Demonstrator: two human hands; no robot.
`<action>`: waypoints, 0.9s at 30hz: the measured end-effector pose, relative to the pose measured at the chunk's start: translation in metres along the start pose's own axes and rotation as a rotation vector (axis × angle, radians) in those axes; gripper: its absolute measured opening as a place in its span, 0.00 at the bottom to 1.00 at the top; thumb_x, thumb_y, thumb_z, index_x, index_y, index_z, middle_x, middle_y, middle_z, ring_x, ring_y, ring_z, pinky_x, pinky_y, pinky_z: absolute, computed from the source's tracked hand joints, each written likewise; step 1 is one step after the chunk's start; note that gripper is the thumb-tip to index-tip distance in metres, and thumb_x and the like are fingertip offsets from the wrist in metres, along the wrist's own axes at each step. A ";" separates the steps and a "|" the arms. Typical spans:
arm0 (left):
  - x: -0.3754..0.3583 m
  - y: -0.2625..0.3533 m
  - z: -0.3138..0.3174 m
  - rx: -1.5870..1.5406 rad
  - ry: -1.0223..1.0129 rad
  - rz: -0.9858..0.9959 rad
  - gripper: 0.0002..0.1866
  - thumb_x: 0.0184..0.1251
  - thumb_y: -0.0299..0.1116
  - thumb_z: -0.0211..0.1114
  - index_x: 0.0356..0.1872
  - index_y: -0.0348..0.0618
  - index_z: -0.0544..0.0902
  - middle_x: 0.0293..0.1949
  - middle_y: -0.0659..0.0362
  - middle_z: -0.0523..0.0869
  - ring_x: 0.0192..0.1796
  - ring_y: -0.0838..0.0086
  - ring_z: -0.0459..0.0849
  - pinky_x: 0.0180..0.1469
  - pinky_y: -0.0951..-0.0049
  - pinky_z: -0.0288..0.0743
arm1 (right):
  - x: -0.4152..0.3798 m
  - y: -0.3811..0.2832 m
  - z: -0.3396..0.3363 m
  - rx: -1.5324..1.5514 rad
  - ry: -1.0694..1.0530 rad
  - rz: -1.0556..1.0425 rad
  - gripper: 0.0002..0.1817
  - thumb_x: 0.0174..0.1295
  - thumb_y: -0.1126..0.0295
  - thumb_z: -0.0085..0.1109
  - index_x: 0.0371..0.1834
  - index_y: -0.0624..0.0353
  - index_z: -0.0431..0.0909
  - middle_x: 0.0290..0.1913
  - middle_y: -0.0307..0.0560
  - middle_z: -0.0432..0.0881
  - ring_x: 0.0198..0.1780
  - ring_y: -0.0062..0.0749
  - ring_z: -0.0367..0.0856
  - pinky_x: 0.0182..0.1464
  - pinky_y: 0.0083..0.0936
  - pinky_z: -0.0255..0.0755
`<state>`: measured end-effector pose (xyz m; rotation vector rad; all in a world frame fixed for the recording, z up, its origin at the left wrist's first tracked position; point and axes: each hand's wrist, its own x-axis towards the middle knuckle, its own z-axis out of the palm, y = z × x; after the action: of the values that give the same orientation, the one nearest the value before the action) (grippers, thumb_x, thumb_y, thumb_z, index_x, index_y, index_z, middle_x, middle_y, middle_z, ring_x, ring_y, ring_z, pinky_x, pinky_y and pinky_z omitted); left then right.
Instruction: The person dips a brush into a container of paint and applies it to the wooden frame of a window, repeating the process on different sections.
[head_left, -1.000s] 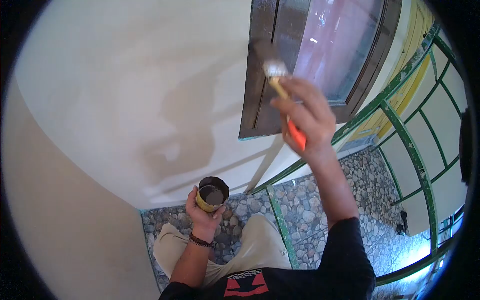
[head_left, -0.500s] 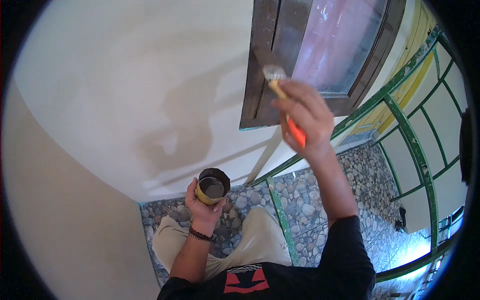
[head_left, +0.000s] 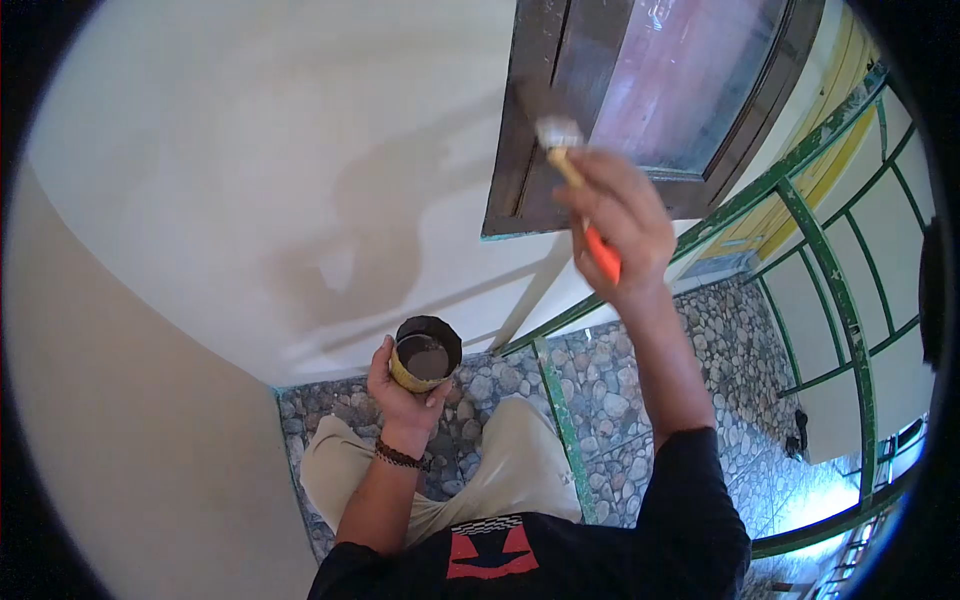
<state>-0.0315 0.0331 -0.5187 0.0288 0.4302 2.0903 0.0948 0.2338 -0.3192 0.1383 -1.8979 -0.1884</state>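
Note:
My right hand is closed round the handle of a paintbrush, which has a pale wooden neck and an orange end. Its blurred bristles reach up over the dark brown window frame, at the frame's left side. Lower down, my left hand cups a round paint can from below and the side, fingers wrapped about it. Dark brown paint shows inside the can, whose outer side is yellowish.
A cream wall surrounds the window pane, with a pink curtain behind the glass. Green metal railing curves along the right. Beneath me lies a pebble-patterned floor. A yellow door stands beyond the railing.
The brush and my right hand have shifted slightly right in the view. The window frame sits a little higher and further right, and the can appears slightly higher.

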 end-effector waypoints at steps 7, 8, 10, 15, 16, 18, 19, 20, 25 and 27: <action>-0.004 -0.002 0.011 -0.015 0.118 0.022 0.28 0.66 0.54 0.44 0.49 0.40 0.79 0.37 0.51 0.83 0.29 0.59 0.77 0.09 0.78 0.61 | -0.035 0.003 0.027 0.011 -0.078 0.033 0.15 0.37 0.83 0.62 0.32 0.60 0.81 0.47 0.53 0.82 0.52 0.50 0.81 0.50 0.36 0.78; -0.002 -0.002 0.007 0.000 0.054 0.016 0.28 0.66 0.54 0.44 0.49 0.40 0.79 0.37 0.50 0.83 0.28 0.59 0.77 0.09 0.78 0.61 | -0.047 -0.005 0.030 0.031 -0.105 0.073 0.13 0.37 0.83 0.62 0.31 0.59 0.81 0.47 0.52 0.82 0.52 0.49 0.81 0.50 0.36 0.79; -0.002 -0.001 0.005 0.014 -0.003 0.008 0.28 0.66 0.54 0.45 0.49 0.40 0.79 0.38 0.50 0.83 0.28 0.59 0.77 0.09 0.78 0.60 | -0.059 -0.018 0.022 0.047 -0.165 0.116 0.13 0.37 0.82 0.63 0.31 0.60 0.81 0.47 0.52 0.82 0.52 0.49 0.81 0.50 0.36 0.79; 0.002 -0.003 0.006 -0.013 -0.014 -0.006 0.28 0.66 0.54 0.44 0.49 0.39 0.79 0.37 0.50 0.83 0.28 0.59 0.76 0.09 0.78 0.60 | -0.028 -0.005 0.013 0.006 0.039 0.009 0.15 0.36 0.83 0.63 0.31 0.61 0.81 0.46 0.52 0.82 0.52 0.49 0.81 0.49 0.36 0.79; 0.002 -0.004 0.009 -0.012 -0.010 -0.009 0.28 0.66 0.54 0.44 0.49 0.39 0.79 0.37 0.50 0.83 0.28 0.59 0.76 0.09 0.78 0.60 | -0.019 -0.003 0.014 -0.017 0.057 0.002 0.14 0.36 0.83 0.63 0.31 0.62 0.81 0.46 0.52 0.82 0.52 0.49 0.81 0.48 0.36 0.79; -0.001 -0.005 0.015 0.053 -0.051 0.000 0.23 0.68 0.55 0.49 0.43 0.47 0.82 0.36 0.58 0.87 0.25 0.73 0.81 0.11 0.79 0.60 | -0.025 0.001 0.022 -0.023 0.013 0.011 0.14 0.36 0.83 0.63 0.30 0.62 0.81 0.46 0.52 0.82 0.52 0.49 0.81 0.48 0.35 0.79; -0.001 -0.006 0.013 0.054 -0.048 0.000 0.23 0.68 0.55 0.49 0.43 0.47 0.82 0.36 0.58 0.87 0.25 0.73 0.81 0.11 0.79 0.60 | -0.031 0.003 0.027 -0.028 -0.025 0.011 0.14 0.36 0.83 0.63 0.30 0.62 0.81 0.46 0.53 0.82 0.52 0.49 0.81 0.48 0.35 0.79; 0.001 -0.005 0.010 0.008 -0.023 -0.023 0.26 0.68 0.54 0.46 0.46 0.42 0.80 0.36 0.53 0.84 0.26 0.67 0.78 0.10 0.78 0.60 | -0.044 0.001 0.031 -0.013 -0.062 0.039 0.14 0.36 0.83 0.63 0.30 0.61 0.81 0.46 0.53 0.82 0.52 0.49 0.81 0.48 0.35 0.79; 0.001 -0.008 0.011 -0.007 0.049 -0.025 0.28 0.67 0.53 0.44 0.49 0.37 0.77 0.35 0.46 0.81 0.24 0.62 0.74 0.10 0.78 0.59 | -0.094 -0.018 0.036 0.073 -0.189 0.151 0.14 0.36 0.83 0.62 0.31 0.60 0.80 0.46 0.51 0.82 0.52 0.47 0.81 0.47 0.34 0.80; 0.002 -0.008 0.012 -0.013 0.045 -0.020 0.28 0.67 0.53 0.43 0.49 0.37 0.77 0.34 0.45 0.81 0.23 0.63 0.73 0.10 0.78 0.59 | -0.101 -0.024 0.032 0.116 -0.266 0.187 0.16 0.36 0.83 0.62 0.32 0.59 0.80 0.46 0.51 0.83 0.52 0.45 0.82 0.46 0.33 0.80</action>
<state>-0.0235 0.0421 -0.5101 -0.0302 0.4425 2.0772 0.0978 0.2318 -0.4281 0.0131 -2.1743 0.0325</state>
